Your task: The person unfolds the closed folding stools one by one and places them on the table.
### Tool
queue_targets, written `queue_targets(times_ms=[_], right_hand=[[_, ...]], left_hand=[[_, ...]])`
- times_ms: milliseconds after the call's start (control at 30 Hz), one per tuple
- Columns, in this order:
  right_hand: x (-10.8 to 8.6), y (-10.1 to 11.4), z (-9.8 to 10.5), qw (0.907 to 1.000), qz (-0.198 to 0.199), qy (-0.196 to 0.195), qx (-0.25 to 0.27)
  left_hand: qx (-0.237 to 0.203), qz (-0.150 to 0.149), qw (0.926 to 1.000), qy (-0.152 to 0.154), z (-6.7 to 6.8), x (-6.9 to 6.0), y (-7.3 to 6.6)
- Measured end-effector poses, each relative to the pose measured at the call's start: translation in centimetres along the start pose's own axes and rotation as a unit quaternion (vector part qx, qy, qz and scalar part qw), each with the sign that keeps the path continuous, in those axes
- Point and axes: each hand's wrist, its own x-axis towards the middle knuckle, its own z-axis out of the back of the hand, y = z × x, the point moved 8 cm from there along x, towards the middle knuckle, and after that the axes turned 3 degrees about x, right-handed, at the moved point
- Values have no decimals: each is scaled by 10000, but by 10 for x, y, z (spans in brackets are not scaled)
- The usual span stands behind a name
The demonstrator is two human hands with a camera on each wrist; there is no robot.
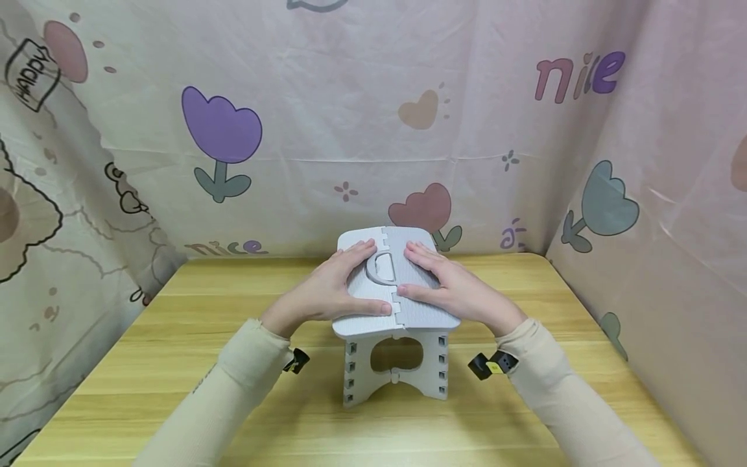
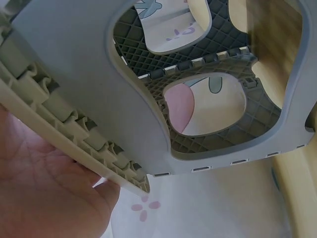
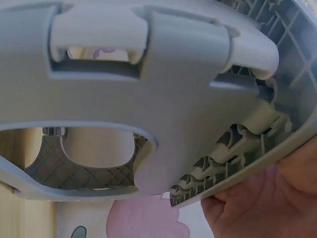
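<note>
A light grey folding step stool [image 1: 428,308] stands unfolded and upright on the table. Its two seat panels lie nearly flat, joined by a hinge seam with a D-shaped handle opening. My left hand [image 1: 332,285] rests on the left panel, fingers stretched forward and thumb along the near side. On the right panel lies my right hand [image 1: 455,288], its fingers pointing away and its thumb near the seam. From below, the left wrist view shows the stool's ribbed legs [image 2: 267,104] with the left palm [image 2: 54,193] beside the seat edge. The right palm [image 3: 267,203] appears likewise in the right wrist view.
The stool stands on a wooden table [image 1: 192,324]. A patterned curtain [image 1: 327,110] with flowers and lettering hangs behind and along both sides. Small black cameras are worn at the left wrist [image 1: 297,360] and right wrist [image 1: 481,366].
</note>
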Motion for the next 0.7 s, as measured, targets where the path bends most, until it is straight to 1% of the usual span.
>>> queue_targets(times_ms=[333,533,700], right_hand=[[0,-4,-1,10000,-7,-64,49],[0,-4,-1,10000,-10,-74,64],[-1,-4,-1,10000,-15,-65,49]], left_hand=[[97,-6,9999,83,-2,1,0],[423,-77,9989,167,0,1,-2],[635,-133,9974,305,2,0,-6]])
